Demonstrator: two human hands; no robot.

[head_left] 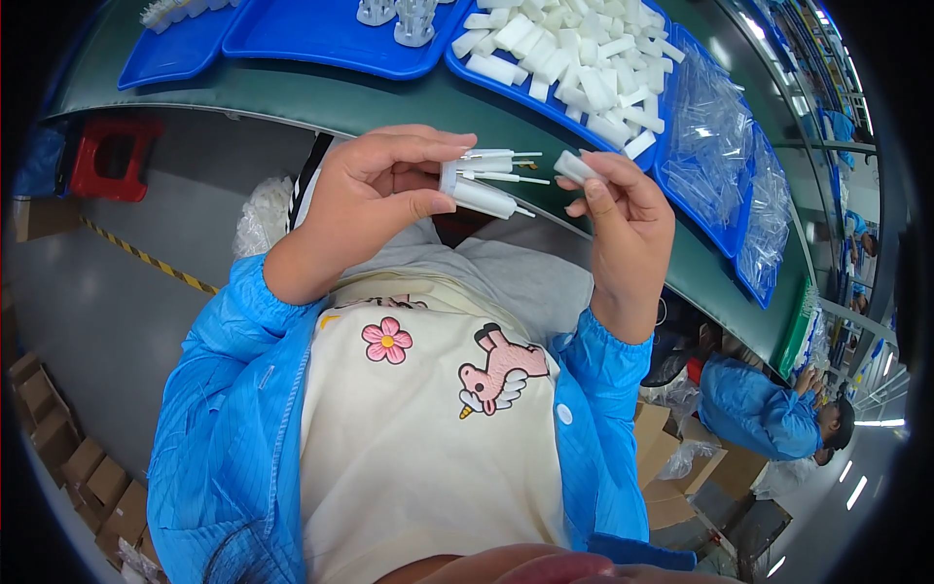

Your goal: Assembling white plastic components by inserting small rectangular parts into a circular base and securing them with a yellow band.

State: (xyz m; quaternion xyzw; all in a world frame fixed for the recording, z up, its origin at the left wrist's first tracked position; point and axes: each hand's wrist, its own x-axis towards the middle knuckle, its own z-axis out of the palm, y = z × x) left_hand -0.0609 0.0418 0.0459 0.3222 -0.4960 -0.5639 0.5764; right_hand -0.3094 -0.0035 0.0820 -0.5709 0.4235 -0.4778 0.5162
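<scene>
My left hand (375, 185) is closed round the base of a white plastic part (484, 195) with several thin prongs that point to the right. A white sleeve-like block sits on the prong side nearest me. Just right of the prong tips, my right hand (628, 209) pinches a small white foam block (578, 169) between thumb and fingers. A gap separates this block from the prongs. Beyond my hands, a heap of similar white foam blocks (593, 73) fills a blue tray (491, 78).
On the green table (321, 107) stand another blue tray (321, 49) with clear plastic parts (415, 21) and trays of clear plastic pieces (705, 136) at right. A red stool (112, 161) is on the floor at left. A co-worker in blue (754, 409) sits at right, near cardboard boxes (662, 467).
</scene>
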